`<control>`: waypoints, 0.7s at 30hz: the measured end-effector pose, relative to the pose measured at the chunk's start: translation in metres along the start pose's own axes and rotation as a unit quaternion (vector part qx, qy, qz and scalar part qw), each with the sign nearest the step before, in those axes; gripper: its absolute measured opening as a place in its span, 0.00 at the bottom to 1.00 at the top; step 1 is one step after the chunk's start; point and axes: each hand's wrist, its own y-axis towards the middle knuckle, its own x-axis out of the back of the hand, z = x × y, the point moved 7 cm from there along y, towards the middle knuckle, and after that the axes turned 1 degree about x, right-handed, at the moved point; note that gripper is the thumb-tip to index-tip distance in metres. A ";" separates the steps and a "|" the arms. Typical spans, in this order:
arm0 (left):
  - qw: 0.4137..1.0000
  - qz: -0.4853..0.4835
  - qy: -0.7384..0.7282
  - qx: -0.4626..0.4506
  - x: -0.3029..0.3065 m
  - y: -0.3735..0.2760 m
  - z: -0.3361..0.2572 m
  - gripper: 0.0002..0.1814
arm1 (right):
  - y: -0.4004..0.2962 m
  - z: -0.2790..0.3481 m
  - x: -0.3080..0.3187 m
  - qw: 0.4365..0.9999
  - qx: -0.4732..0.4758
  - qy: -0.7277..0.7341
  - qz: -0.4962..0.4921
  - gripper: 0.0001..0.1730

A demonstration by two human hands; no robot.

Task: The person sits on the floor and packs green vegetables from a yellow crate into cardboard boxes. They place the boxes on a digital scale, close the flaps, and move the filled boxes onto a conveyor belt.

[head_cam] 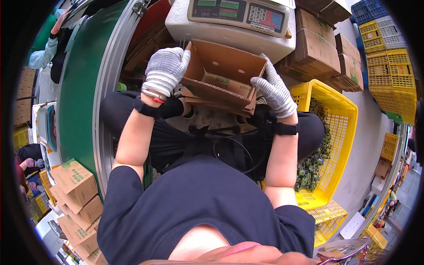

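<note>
An open cardboard box (pixel 228 68) is held between my two hands, above my feet and tilted so its inside faces me. My left hand (pixel 167 69), in a grey-and-white striped knit glove, grips the box's left wall with the thumb at the rim. On the opposite side my right hand (pixel 275 89), gloved the same way, holds the right wall near the corner, fingers outside. Printed green writing shows inside the box. Beneath it lie more cardboard pieces (pixel 246 111), partly hidden by the box.
A digital scale (pixel 237 15) rests on a white foam block (pixel 225 36) ahead. At my right stands a yellow plastic crate (pixel 341 142) holding green wrapped produce (pixel 311 169). A green conveyor belt (pixel 84 82) with a metal rail runs along my left. Stacked boxes (pixel 78 179) and flattened cartons (pixel 318 43) are nearby.
</note>
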 end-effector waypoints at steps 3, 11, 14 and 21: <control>0.996 -0.077 0.016 0.051 0.016 -0.002 -0.010 0.20 | -0.007 0.009 -0.003 0.997 -0.028 -0.048 0.050 0.48; 0.961 0.109 -0.242 -0.079 -0.031 0.012 -0.032 0.11 | -0.016 0.009 0.029 0.872 -0.042 -0.398 -0.284 0.28; 0.880 0.131 -0.439 -0.128 -0.029 -0.017 0.007 0.16 | -0.010 0.010 0.002 0.920 0.023 -0.354 -0.166 0.21; 0.886 0.119 -0.415 -0.169 -0.040 -0.048 0.011 0.30 | 0.003 0.014 -0.064 0.891 0.017 -0.429 0.145 0.33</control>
